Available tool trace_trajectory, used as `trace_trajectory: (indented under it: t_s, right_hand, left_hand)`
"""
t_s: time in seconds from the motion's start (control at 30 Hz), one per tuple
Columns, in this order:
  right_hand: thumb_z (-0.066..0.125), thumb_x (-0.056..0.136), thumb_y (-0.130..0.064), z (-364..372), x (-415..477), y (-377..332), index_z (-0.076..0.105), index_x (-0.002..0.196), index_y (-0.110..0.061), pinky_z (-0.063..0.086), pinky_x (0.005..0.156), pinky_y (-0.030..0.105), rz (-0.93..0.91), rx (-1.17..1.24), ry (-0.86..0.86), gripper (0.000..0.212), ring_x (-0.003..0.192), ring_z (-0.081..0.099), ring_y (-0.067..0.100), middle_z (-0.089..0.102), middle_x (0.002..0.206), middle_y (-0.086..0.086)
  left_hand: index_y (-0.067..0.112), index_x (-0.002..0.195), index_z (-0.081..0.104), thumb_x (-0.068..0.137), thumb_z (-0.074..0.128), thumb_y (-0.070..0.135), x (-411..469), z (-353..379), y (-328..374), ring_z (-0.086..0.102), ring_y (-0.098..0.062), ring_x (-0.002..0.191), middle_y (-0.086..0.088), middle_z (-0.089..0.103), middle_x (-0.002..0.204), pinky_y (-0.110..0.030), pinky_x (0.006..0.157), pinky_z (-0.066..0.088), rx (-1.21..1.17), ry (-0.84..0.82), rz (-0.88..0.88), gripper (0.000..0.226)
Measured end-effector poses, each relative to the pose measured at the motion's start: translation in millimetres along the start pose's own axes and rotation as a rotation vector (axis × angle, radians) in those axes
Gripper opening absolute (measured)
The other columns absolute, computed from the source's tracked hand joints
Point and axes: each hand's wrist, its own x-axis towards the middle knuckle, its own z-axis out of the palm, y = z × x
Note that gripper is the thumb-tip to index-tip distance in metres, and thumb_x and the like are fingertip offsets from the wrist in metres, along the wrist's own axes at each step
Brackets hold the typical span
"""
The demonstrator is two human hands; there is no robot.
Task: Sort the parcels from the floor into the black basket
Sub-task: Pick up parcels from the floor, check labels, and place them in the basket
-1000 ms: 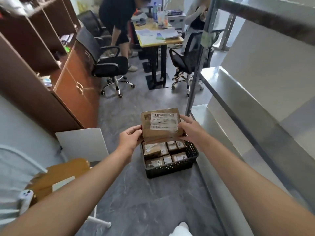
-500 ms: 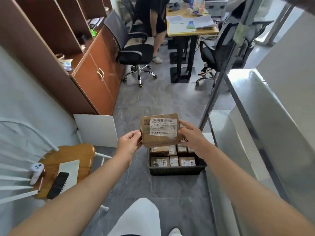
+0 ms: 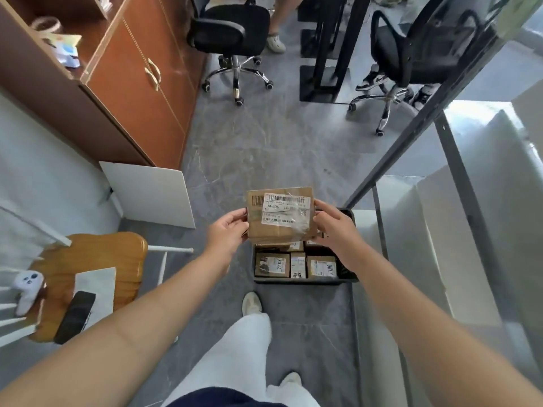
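Grey floor (image 3: pixel 264 148) fills the middle of the view, with a metal rack (image 3: pixel 470 230) along the right and a brown cabinet (image 3: pixel 141 92) at the upper left. Two black office chairs (image 3: pixel 232 27) (image 3: pixel 417 51) stand at the far end. A wooden chair (image 3: pixel 97 259) sits at the lower left, and a white board (image 3: pixel 150 198) leans against the wall behind it. The black basket (image 3: pixel 299 281) stands on the floor just beside the rack, in front of the person's feet. The parcel (image 3: pixel 280 227), a flat brown carton with a white barcode label facing up, is held in the air above the far half of the basket. The left hand (image 3: pixel 227 230) grips its left edge, fingers curled round it, and the right hand (image 3: pixel 333 227) grips its right edge the same way. Smaller parcels (image 3: pixel 271 264) lie packed side by side in the basket. On the wooden chair lie a sheet of paper (image 3: pixel 98 292), a black phone (image 3: pixel 75 317) and a white controller (image 3: pixel 27 289).
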Motion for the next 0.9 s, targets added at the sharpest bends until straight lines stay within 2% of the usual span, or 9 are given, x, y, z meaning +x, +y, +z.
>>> trace_trajectory:
  t_s: [0.1, 0.23, 0.33, 0.43, 0.57, 0.67, 0.73, 0.83, 0.9]
  right_hand:
    - [0.045, 0.098, -0.008, 9.5, 35.8, -5.7, 0.057, 0.136, -0.027, 0.059, 0.08, 0.033, 0.032, -0.002, 0.043, 0.045, 0.102, 0.068, 0.013, 0.07, 0.117, 0.0]
    - [0.045, 0.098, -0.01, 23.0, 73.0, -3.2, 0.051, 0.142, -0.029, 0.055, 0.066, 0.02, 0.063, -0.026, 0.083, 0.047, 0.091, 0.068, 0.004, 0.07, 0.113, -0.005]
    - [0.046, 0.099, -0.01, 26.0, 101.5, 11.3, 0.048, 0.143, -0.029, 0.051, 0.06, 0.016, 0.105, -0.04, 0.114, 0.048, 0.083, 0.065, -0.006, 0.069, 0.108, -0.011]
    - [0.045, 0.097, -0.01, 24.0, 131.4, 39.4, 0.047, 0.143, -0.032, 0.052, 0.081, 0.024, 0.142, -0.069, 0.156, 0.051, 0.088, 0.063, -0.003, 0.07, 0.104, -0.013]
    - [0.045, 0.096, -0.009, 20.1, 174.6, 93.6, 0.049, 0.142, -0.033, 0.05, 0.095, 0.032, 0.249, -0.08, 0.161, 0.053, 0.095, 0.063, 0.005, 0.069, 0.097, -0.015]
    - [0.047, 0.093, -0.009, 15.0, 213.1, 148.9, 0.049, 0.143, -0.032, 0.048, 0.103, 0.039, 0.336, -0.13, 0.154, 0.055, 0.105, 0.063, 0.011, 0.072, 0.098, -0.011]
    - [0.047, 0.094, -0.008, 10.9, 239.3, 186.3, 0.048, 0.143, -0.031, 0.05, 0.091, 0.03, 0.385, -0.146, 0.135, 0.054, 0.107, 0.064, 0.012, 0.071, 0.108, -0.008]
    - [0.043, 0.095, -0.003, 6.9, 281.4, 240.3, 0.049, 0.142, -0.032, 0.047, 0.066, 0.018, 0.471, -0.118, 0.112, 0.055, 0.102, 0.064, 0.009, 0.069, 0.119, -0.007]
    - [0.04, 0.095, 0.0, 6.2, 310.3, 280.5, 0.051, 0.139, -0.032, 0.05, 0.07, 0.023, 0.534, -0.09, 0.095, 0.055, 0.105, 0.065, 0.013, 0.067, 0.123, -0.006]
  left_hand:
    - [0.004, 0.131, 0.058, 0.095, 0.05, -0.007, 38.8, 0.8, 6.3, 0.066, -0.021, 0.106, -0.015, 0.067, 0.121, -0.022, 0.083, 0.057, 0.037, -0.017, -0.075, 0.039]
    - [0.005, 0.132, 0.058, 0.095, 0.047, -0.007, 88.8, 4.9, 4.5, 0.063, -0.019, 0.1, -0.014, 0.068, 0.114, -0.037, 0.098, 0.051, 0.095, -0.051, -0.153, 0.041]
    - [0.008, 0.128, 0.061, 0.093, 0.045, -0.008, 120.7, 8.9, -8.5, 0.064, -0.015, 0.094, -0.002, 0.069, 0.1, -0.038, 0.098, 0.05, 0.129, -0.073, -0.203, 0.042]
    - [0.011, 0.129, 0.061, 0.094, 0.044, -0.007, 146.6, 12.6, -34.8, 0.065, -0.009, 0.09, 0.002, 0.068, 0.099, -0.029, 0.086, 0.053, 0.15, -0.103, -0.265, 0.042]
    - [0.014, 0.131, 0.06, 0.094, 0.045, -0.004, 181.3, 15.2, -89.6, 0.065, -0.01, 0.098, -0.003, 0.067, 0.116, -0.027, 0.09, 0.054, 0.187, -0.107, -0.364, 0.044]
    - [0.012, 0.129, 0.06, 0.096, 0.041, -0.006, 207.8, 18.1, -141.2, 0.063, -0.004, 0.083, -0.003, 0.066, 0.108, -0.012, 0.067, 0.055, 0.234, -0.084, -0.417, 0.043]
    - [0.016, 0.124, 0.063, 0.094, 0.041, -0.007, 228.9, 22.7, -180.2, 0.064, -0.006, 0.08, -0.002, 0.068, 0.1, -0.011, 0.065, 0.055, 0.262, -0.078, -0.444, 0.043]
    - [0.018, 0.125, 0.066, 0.089, 0.047, -0.001, 268.1, 31.8, -242.0, 0.066, -0.012, 0.096, 0.004, 0.071, 0.103, -0.028, 0.093, 0.054, 0.363, -0.08, -0.436, 0.044]
    - [0.018, 0.132, 0.061, 0.09, 0.048, 0.005, 290.9, 37.9, -280.6, 0.062, -0.011, 0.103, 0.007, 0.068, 0.113, -0.029, 0.097, 0.05, 0.482, -0.08, -0.391, 0.046]
